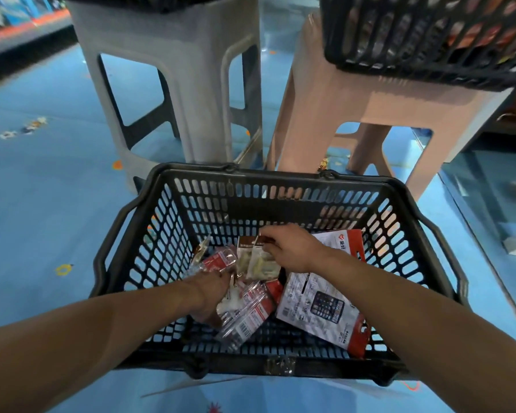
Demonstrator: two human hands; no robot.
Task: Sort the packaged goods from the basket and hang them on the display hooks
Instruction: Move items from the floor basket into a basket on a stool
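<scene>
- Step in hand: the person is picking and sorting inside the black basket (280, 208). Nothing is hanging yet, and no display hooks are showing.
- The right hand (292, 247) is pinching the top edge of a brown-topped packet (261, 259) near the basket's centre.
- The left hand (212, 293) is lying at 8 o'clock in the basket among the clear packs (246, 311). Its fingers are hidden, so I cannot tell its grip.
- A calculator card (319, 305) is lying flat at 4 o'clock, partly under the right forearm.
- At 12 o'clock beyond the basket, a grey stool (197, 70) and a pink stool (355, 96) are standing; the pink one is carrying a second basket (429, 40).
- Judgement: the next move is calling for lifting the packet clear of its overlapping neighbours.
</scene>
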